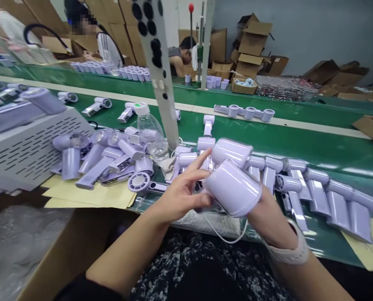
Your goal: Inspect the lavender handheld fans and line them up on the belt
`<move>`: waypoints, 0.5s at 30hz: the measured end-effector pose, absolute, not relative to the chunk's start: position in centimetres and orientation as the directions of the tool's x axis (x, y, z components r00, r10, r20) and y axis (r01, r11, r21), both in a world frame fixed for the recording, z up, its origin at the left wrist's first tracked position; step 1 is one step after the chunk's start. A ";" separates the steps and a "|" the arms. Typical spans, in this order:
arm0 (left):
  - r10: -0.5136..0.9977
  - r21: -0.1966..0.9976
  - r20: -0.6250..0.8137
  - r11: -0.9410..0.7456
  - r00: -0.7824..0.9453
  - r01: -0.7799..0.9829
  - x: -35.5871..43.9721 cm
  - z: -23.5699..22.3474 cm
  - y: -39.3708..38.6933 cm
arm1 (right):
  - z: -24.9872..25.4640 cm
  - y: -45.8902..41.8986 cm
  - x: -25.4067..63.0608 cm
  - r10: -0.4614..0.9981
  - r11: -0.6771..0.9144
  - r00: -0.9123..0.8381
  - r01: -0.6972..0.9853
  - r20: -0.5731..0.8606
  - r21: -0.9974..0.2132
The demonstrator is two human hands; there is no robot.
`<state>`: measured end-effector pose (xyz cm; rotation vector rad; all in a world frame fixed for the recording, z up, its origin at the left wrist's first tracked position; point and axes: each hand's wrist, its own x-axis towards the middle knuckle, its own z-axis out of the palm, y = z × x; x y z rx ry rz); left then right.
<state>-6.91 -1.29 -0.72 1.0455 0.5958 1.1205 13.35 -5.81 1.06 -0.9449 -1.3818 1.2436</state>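
Note:
In front of me a glossy lavender handheld fan (233,188), shaped like a small hair dryer, is tilted with its handle end towards me. My left hand (186,190) grips its left side, thumb below and fingers above, with the index finger stretched out along the head. My right hand (264,213) is around the far right side of it; its fingers are hidden behind the fan. A thin white cable (230,241) loops below the hands. Beside my left hand lies another fan with a round grille (139,182).
A pile of lavender fans (111,156) lies left, beside a slotted metal stand (42,146) and a clear plastic bottle (152,133). More fans (318,192) stand in a row at right. A perforated post (161,71) rises ahead. People work across the green belt (299,129).

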 end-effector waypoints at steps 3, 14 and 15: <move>0.913 0.926 0.074 0.088 0.402 -0.368 -4.9 -1.1 -0.6 | 0.7 -7.2 15.4 0.996 0.060 -0.054 -0.162 0.070 -0.985; 0.777 0.837 0.081 0.287 0.624 -0.466 -0.9 -1.4 -4.0 | -1.3 -10.1 17.2 0.997 -0.048 -0.070 -0.478 -0.016 -0.877; 0.761 0.843 0.096 0.280 0.641 -0.459 -1.0 -1.5 -4.1 | -1.4 -10.2 17.3 0.995 -0.054 -0.098 -0.490 -0.007 -0.870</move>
